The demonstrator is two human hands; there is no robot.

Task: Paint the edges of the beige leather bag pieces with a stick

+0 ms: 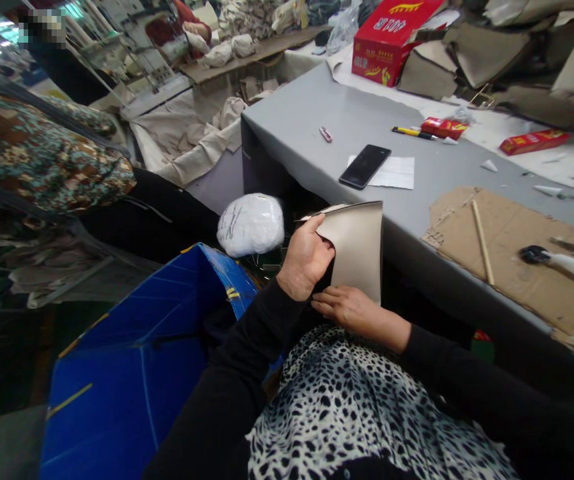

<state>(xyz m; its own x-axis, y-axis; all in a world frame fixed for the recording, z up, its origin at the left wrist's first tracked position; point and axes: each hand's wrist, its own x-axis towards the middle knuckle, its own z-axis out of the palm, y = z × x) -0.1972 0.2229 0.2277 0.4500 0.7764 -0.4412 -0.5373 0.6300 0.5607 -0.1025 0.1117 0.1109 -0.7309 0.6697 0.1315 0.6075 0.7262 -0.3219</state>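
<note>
A stack of beige leather-like pieces point(359, 247) with dark edges is held up above my lap, beside the table's near edge. My left hand point(307, 257) grips its left side, the thumb over the top edge and the fingers curled at a curved cut-out. Lower down, my right hand point(351, 308) lies against the bottom of the stack with its fingers pointing left; the fingertips are close to a dark area, and the thumb is hidden. How many layers there are I cannot tell.
A large blue bin point(131, 347) stands at my left, with a white plastic-wrapped bundle point(251, 225) beyond it. The grey table point(297, 120) carries a phone point(365, 166), cardboard point(454, 220), a red box point(381, 47) and a brush point(561, 263). Another person's patterned sleeve point(41, 147) is at left.
</note>
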